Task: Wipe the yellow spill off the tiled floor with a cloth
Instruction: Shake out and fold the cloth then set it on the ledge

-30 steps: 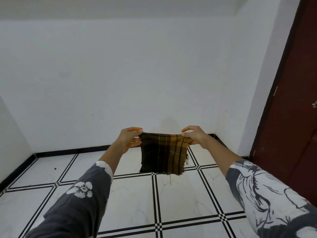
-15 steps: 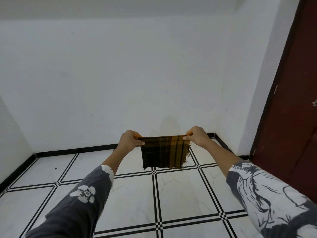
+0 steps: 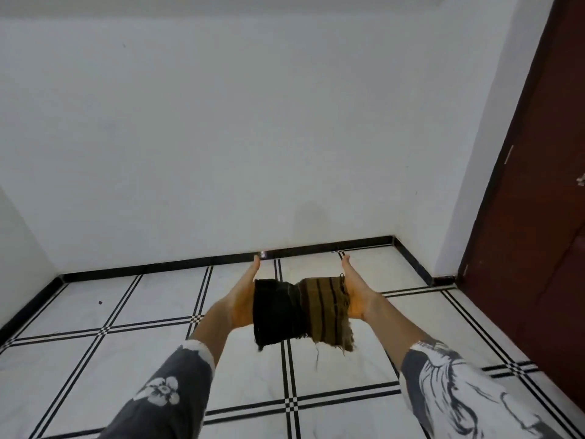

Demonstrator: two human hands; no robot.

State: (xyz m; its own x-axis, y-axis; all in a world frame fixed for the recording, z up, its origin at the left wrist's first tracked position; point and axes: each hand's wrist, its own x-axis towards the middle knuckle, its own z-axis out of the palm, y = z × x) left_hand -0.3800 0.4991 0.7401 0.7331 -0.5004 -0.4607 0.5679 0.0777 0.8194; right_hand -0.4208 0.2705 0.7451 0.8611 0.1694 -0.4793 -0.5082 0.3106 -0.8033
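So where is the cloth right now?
Centre of the head view: the cloth is pressed between the flat left hand and right hand, above the tiled floor.

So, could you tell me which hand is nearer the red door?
Right. The right hand presses the cloth edge facing the door; the left hand presses the opposite edge.

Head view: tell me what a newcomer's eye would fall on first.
The frayed brown-and-ochre striped cloth stands out mid-frame, pressed between the flat palms of the left hand and right hand, above the white tiled floor with black lines. A dark red wooden door fills the right edge.
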